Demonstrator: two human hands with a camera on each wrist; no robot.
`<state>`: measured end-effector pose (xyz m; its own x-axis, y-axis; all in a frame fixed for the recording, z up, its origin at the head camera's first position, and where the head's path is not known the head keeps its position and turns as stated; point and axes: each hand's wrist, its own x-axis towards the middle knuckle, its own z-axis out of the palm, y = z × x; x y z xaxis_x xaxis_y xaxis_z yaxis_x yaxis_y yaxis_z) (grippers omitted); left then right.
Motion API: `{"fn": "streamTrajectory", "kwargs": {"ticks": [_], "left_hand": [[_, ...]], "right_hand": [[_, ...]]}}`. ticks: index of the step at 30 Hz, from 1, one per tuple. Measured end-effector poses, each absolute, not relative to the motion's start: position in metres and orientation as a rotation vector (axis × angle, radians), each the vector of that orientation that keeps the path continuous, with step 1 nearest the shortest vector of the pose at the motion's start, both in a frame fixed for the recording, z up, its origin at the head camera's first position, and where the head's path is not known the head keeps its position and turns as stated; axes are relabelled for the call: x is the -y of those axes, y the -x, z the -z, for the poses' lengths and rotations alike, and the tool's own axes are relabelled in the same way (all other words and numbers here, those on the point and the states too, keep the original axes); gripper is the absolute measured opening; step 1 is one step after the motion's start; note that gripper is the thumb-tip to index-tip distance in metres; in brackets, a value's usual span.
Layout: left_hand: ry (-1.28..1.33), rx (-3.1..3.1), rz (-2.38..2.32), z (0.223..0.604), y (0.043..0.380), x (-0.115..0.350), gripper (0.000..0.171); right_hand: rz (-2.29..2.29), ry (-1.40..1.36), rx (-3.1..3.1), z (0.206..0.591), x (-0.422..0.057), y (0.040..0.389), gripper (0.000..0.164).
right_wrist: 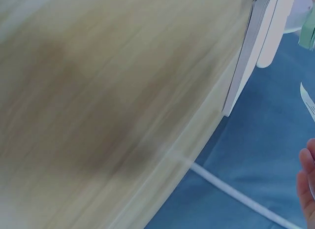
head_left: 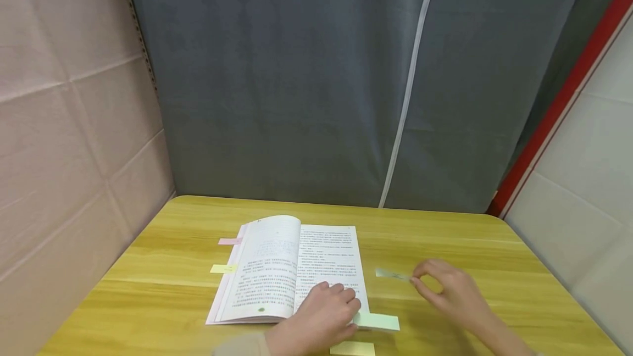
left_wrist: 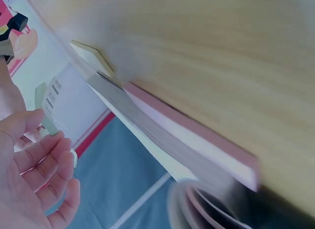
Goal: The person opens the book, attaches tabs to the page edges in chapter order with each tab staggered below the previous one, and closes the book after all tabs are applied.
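Observation:
Over the lower right page of an open book (head_left: 326, 257), my left hand (head_left: 321, 312) pinches a pale green sticky-note pad (head_left: 378, 321) between thumb and fingers. The green pad (left_wrist: 49, 124) shows at the fingertips of the left hand (left_wrist: 42, 170) in the left wrist view. Right of the book, my right hand (head_left: 447, 290) pinches the end of a thin, see-through strip (head_left: 393, 274) with dark marks, thumb against index finger. In the right wrist view, only some fingers of the right hand (right_wrist: 307, 175) show at the edge, near the strip (right_wrist: 308, 103).
A pink tab (head_left: 229, 241) and a yellow tab (head_left: 223, 268) stick out from the book's left edge. A yellow sticky-note pad (head_left: 353, 348) lies at the front, below the left hand. The wooden table (head_left: 148, 290) ends at a grey curtain (head_left: 296, 98).

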<state>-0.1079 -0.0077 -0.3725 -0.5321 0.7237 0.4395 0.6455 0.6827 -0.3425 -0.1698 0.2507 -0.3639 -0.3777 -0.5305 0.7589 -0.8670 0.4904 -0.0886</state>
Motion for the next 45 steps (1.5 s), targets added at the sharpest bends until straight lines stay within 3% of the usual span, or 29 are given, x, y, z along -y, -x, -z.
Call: {"fn": "streamTrajectory", "kwargs": {"ticks": [3, 7, 12, 22, 45], "left_hand": [[1.074, 2.326, -0.214, 0.373, 0.108, -0.002, 0.019], [1.096, 2.340, -0.228, 0.372, 0.107, -0.014, 0.018], [1.114, 2.382, -0.279, 0.372, 0.107, -0.030, 0.017], [1.141, 2.475, -0.332, 0.380, 0.109, -0.050, 0.012], [1.176, 2.411, -0.470, 0.397, 0.114, -0.061, 0.008]], "right_hand": [[-0.624, -1.109, 2.072, 0.365, -0.257, 0.173, 0.025], [-0.597, -1.052, 2.134, 0.367, -0.264, 0.176, 0.008], [-0.588, -1.020, 2.164, 0.370, -0.271, 0.178, 0.007], [-0.590, -0.958, 2.162, 0.371, -0.279, 0.177, 0.025], [-0.587, -0.908, 2.190, 0.374, -0.284, 0.184, 0.028]]}}
